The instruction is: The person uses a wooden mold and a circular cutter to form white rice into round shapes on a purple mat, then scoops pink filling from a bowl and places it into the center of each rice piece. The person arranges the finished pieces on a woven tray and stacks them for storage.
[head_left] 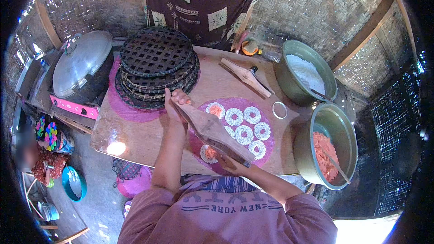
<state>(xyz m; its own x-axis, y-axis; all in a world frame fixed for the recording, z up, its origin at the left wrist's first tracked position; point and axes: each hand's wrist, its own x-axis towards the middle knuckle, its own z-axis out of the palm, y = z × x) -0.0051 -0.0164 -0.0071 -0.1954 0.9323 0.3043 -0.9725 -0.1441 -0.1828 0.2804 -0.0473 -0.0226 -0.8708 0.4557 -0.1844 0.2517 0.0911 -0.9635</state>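
A long wooden press (210, 131) is held slanted over a round pink mat (266, 149). My left hand (177, 104) grips its upper end, fingers wrapped round it, and my right hand (228, 164) holds it from beneath near the lower end, fingers partly hidden. Several white lacy rings (252, 114) lie on the mat, some partly hidden by the press; two have orange centres (215, 110). A second wooden tool (239, 72) with a dark fitting and a thin metal ring (279, 117) lie on the table (135, 140).
Stacked woven trays (156, 52) stand at back left, beside a lidded pot (83, 63) on a pink stove. A basin of white stuff (303, 72) and one of orange paste (327, 162) with spoons stand right. A person (47, 165) is at left near a teal basin (74, 171).
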